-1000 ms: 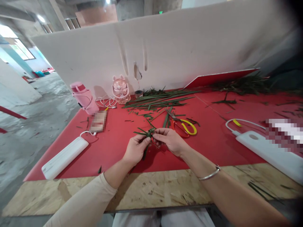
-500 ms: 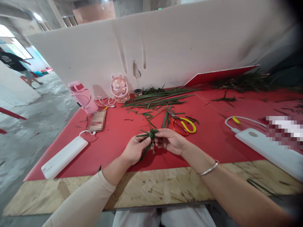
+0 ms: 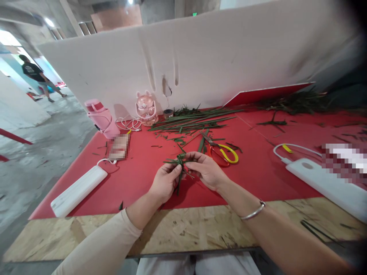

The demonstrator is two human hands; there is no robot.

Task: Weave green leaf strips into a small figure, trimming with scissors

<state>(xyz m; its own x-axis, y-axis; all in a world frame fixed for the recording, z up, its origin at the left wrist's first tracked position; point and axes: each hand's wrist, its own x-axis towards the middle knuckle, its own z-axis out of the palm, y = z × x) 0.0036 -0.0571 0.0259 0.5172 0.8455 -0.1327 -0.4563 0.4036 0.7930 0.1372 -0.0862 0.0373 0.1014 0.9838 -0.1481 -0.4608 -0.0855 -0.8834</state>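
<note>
Both my hands meet over the red mat [image 3: 137, 175] just in front of me. Between them is a small knot of woven green leaf strips [image 3: 180, 163] with loose ends sticking out left and down. My left hand [image 3: 164, 182] pinches it from below with thumb and fingers closed. My right hand [image 3: 205, 168] grips it from the right, fingers curled round the strips. A silver bangle [image 3: 254, 211] sits on my right wrist. Scissors with yellow and orange handles [image 3: 222, 152] lie just beyond my right hand.
A pile of long green leaf strips [image 3: 192, 119] lies further back. Pink bottle [image 3: 101, 117], pink jug [image 3: 146, 109] and white cables stand at the back left. White power banks lie at left [image 3: 78, 190] and right [image 3: 327, 185]. A white partition [image 3: 218, 57] backs the table. A person walks far left.
My hands have turned the leaf knot a little and lifted it slightly; the loose ends point differently. The person in the far left background has walked further right.
</note>
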